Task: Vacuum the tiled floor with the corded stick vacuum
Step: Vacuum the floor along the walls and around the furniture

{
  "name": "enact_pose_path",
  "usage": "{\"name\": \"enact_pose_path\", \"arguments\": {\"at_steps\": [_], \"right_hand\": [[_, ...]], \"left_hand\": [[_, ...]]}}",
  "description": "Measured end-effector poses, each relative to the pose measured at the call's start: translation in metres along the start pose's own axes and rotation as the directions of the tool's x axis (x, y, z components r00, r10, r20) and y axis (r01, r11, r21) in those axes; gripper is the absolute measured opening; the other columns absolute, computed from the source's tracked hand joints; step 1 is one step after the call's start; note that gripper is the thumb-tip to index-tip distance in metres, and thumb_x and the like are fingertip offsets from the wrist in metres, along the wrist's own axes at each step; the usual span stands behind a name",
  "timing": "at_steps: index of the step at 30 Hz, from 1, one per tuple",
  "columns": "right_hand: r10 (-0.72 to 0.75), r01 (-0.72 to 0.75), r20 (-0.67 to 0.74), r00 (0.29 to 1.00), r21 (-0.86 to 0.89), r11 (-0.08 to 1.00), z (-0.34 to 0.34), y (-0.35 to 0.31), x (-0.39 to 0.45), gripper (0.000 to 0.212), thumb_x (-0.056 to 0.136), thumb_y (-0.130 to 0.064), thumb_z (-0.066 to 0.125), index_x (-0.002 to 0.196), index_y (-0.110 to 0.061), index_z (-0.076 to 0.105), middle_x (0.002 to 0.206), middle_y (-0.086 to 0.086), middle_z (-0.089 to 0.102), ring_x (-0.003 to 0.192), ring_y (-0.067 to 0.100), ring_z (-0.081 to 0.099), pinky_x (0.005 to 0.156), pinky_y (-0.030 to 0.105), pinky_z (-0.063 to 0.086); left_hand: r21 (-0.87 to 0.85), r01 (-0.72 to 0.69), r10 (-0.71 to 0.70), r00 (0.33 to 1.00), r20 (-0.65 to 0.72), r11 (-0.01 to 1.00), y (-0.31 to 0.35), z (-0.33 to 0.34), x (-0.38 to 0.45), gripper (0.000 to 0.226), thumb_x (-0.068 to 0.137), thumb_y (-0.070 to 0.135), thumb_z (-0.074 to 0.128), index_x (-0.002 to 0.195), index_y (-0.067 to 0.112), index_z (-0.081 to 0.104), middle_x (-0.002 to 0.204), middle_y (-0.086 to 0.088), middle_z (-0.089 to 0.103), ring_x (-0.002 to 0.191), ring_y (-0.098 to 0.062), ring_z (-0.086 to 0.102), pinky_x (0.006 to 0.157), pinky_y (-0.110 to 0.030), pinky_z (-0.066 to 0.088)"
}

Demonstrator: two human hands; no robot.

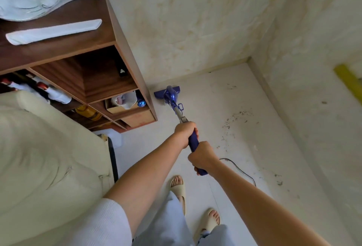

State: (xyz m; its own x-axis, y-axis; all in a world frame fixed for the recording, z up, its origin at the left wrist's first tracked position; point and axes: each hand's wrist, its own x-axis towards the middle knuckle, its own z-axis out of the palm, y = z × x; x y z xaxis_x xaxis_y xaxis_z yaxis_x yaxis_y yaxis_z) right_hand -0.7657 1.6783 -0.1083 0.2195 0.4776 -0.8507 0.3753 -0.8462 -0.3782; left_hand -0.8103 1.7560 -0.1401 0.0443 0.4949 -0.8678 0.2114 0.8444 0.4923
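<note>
Nearest, low in the frame, the right hand [201,157] is wrapped round the lower end of the blue handle [194,143], fingers curled tight about it. Just above it the left hand [185,133] grips the same handle where blue meets the grey tube — the two fists sit close together, one behind the other.

The stick vacuum [176,108] looks stiff and fairly light, most of its weight likely down by the motor body near the head, so a two-handed hold at the handle suits steering it. Its long axis runs from lower right, at the hands, up and left to the floor head [166,92].

The head rests on the tiled floor [205,96] at frame centre, pointing toward the wall, just beside the corner of the wooden shelf unit [137,81]. The black cord [241,171] trails on the floor to the right — debris [235,120] lies scattered right of the head.
</note>
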Motion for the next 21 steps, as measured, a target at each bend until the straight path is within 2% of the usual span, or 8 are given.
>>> {"name": "enact_pose_path", "arguments": {"at_steps": [6,14,21], "right_hand": [[0.006,-0.005,-0.009,1.0,0.017,1.0,0.013,-0.03,0.017,0.021,0.085,0.001,0.049,0.102,-0.007,0.041,0.077,0.013,0.056,0.047,0.017,0.055,0.043,0.026,0.048],[0.04,-0.041,-0.023,0.999,-0.042,0.998,0.011,-0.032,0.017,0.027,0.085,0.0,0.05,0.11,-0.006,0.042,0.077,0.014,0.057,0.048,0.018,0.056,0.044,0.027,0.048],[-0.001,-0.002,-0.039,0.999,-0.094,0.996,-0.009,-0.027,-0.008,0.034,0.086,-0.001,0.05,0.12,-0.002,0.042,0.076,0.015,0.06,0.048,0.018,0.056,0.045,0.026,0.049]], "left_hand": [[0.103,0.011,-0.012,1.0,0.012,0.995,0.022,-0.023,0.019,0.022,0.08,0.001,0.046,0.058,0.004,0.046,0.055,-0.012,0.052,0.048,-0.023,0.049,0.046,-0.023,0.041],[0.117,0.026,-0.029,0.999,0.025,0.993,0.021,-0.022,0.029,0.015,0.072,0.002,0.047,0.057,0.003,0.049,0.052,-0.012,0.056,0.049,-0.026,0.052,0.054,-0.026,0.044],[0.049,0.037,-0.04,0.998,0.05,0.998,0.023,-0.011,0.005,0.017,0.077,0.005,0.047,0.06,0.006,0.046,0.057,-0.011,0.056,0.05,-0.023,0.051,0.052,-0.025,0.043]]}}
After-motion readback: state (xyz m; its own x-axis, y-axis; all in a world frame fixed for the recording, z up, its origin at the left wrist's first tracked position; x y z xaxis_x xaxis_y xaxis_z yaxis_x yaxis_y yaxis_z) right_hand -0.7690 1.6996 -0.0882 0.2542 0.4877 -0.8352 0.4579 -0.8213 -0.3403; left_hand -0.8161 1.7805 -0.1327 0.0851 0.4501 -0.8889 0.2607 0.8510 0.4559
